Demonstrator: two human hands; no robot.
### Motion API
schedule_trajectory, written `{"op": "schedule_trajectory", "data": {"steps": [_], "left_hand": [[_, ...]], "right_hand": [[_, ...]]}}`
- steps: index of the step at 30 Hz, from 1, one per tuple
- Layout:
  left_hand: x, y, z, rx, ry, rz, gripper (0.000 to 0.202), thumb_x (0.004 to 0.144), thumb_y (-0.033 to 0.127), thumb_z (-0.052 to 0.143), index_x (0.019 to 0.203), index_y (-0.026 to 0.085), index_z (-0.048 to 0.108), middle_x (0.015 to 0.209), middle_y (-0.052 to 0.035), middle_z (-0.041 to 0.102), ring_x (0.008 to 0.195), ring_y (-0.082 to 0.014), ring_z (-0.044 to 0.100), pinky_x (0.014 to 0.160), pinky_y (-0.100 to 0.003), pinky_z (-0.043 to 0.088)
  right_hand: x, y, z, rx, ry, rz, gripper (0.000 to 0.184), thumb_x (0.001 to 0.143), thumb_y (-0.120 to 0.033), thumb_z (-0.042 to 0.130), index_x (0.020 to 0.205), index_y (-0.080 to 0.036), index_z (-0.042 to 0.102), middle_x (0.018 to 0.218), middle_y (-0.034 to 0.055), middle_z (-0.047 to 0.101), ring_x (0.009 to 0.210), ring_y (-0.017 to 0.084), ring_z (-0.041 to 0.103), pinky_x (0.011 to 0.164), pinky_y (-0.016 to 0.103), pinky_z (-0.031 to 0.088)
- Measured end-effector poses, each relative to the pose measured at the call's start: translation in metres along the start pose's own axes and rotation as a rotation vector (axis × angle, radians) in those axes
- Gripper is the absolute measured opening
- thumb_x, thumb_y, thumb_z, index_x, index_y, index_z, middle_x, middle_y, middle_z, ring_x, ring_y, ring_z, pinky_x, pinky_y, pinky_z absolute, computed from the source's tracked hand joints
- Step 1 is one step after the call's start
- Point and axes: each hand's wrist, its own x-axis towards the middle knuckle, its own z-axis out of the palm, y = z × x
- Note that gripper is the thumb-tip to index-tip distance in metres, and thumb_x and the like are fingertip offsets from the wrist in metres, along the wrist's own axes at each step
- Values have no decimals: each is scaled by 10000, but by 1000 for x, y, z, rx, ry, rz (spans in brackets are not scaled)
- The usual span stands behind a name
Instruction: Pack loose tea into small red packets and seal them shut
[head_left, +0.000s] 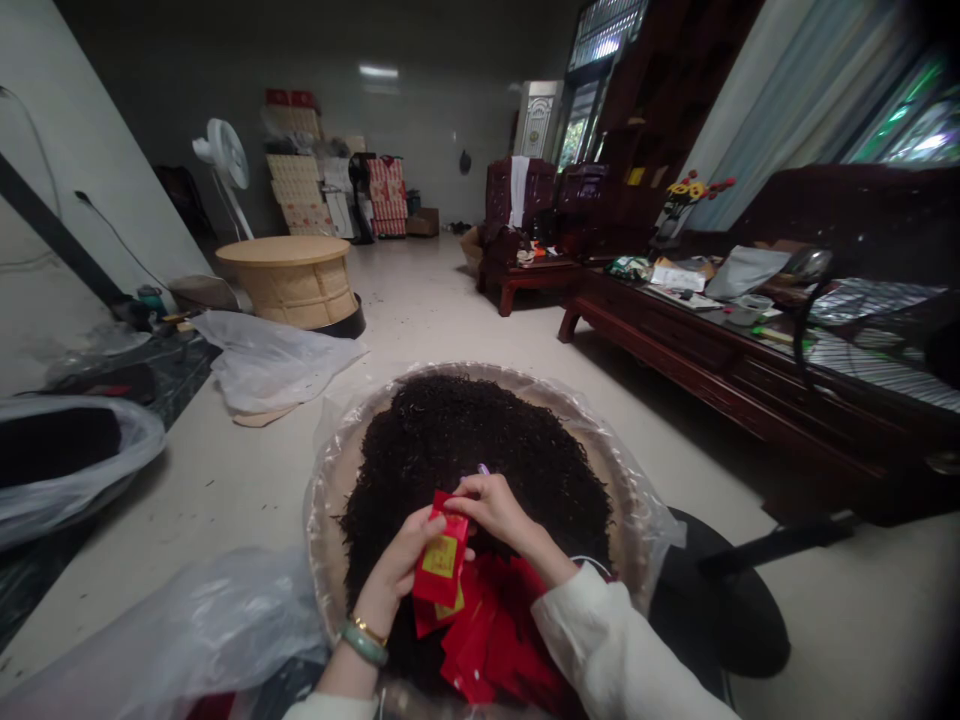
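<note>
My left hand (409, 550) is closed around a small red packet (439, 558) with a yellow label, held upright above the basket. My right hand (491, 508) pinches the packet's top edge. A small purple tip (483, 469) shows past the right fingers; I cannot tell what it is. Below both hands, a round basket (328, 500) lined with clear plastic holds a heap of dark, thin loose leaves (480, 420) that look like tea. Several more red packets (495, 630) lie piled on the leaves at the near side, beneath my right forearm.
Clear plastic sheeting (187, 640) lies at the near left, and another plastic bag (277, 355) beyond it. A second lined container (135, 440) of dark leaves stands left. A round black base (712, 590) is right of the basket, near a long wooden table (675, 350). A woven drum-shaped table (285, 250) stands further back.
</note>
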Motion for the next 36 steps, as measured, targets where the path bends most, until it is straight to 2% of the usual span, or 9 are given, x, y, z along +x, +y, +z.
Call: {"op": "schedule_trajectory", "data": {"steps": [4,8,11,14,18,21,28,32,36], "left_hand": [[5,-6,1,53,77,5,529,436,280,904,861,118,634,742,-61,727,567,-208,702,579,-292,554],[8,-7,0,35,195,50,544,460,273,897,917,118,646,844,-108,750,600,-218,714,566,-282,554],[6,-5,-2,15,251,80,519,470,252,893,912,121,654,889,-127,755,620,-222,720,558,-273,554],[5,-4,-3,-1,275,98,502,491,241,884,924,124,659,936,-139,753,644,-229,725,551,-273,555],[5,-6,-1,4,284,120,521,460,233,894,917,115,672,947,-147,753,651,-237,727,559,-278,559],[5,-6,0,14,285,132,518,437,227,899,893,111,684,938,-146,756,647,-233,726,584,-284,563],[1,-3,-2,60,282,143,509,441,258,897,883,108,694,957,-152,750,660,-227,723,610,-291,558],[1,-3,-2,98,266,141,497,444,264,897,867,102,693,888,-134,754,639,-219,716,610,-291,549],[4,-7,0,148,203,128,483,443,246,894,855,94,694,761,-91,745,621,-210,704,612,-291,541]], "right_hand": [[2,6,-1,-49,84,25,274,841,-390,604,712,-177,719,679,28,683,627,145,600,614,243,449],[-7,12,-8,-366,234,95,285,886,-365,539,1071,-193,670,983,91,663,901,215,612,797,306,470],[-21,20,-11,-670,142,231,551,776,-364,684,1269,-161,541,1109,156,596,996,294,576,815,360,473],[-30,29,-11,-759,25,292,609,738,-314,720,1279,-128,511,1130,176,581,1009,317,571,820,370,469],[-30,41,-12,-606,-14,353,564,724,-279,714,1235,-139,520,1134,147,588,1019,277,587,859,338,452],[-27,50,-9,-455,48,375,525,703,-254,701,1191,-148,542,1096,128,615,984,267,606,843,341,456],[-19,43,-30,-178,167,243,511,713,-313,677,1179,-120,598,1067,114,643,951,245,612,802,322,480],[-15,12,-54,78,-156,262,591,756,-427,640,1272,-150,564,934,60,697,665,177,606,543,263,448],[-12,-16,-55,-63,-266,71,451,764,-405,652,1131,-145,676,967,56,720,795,209,623,696,292,459]]}}
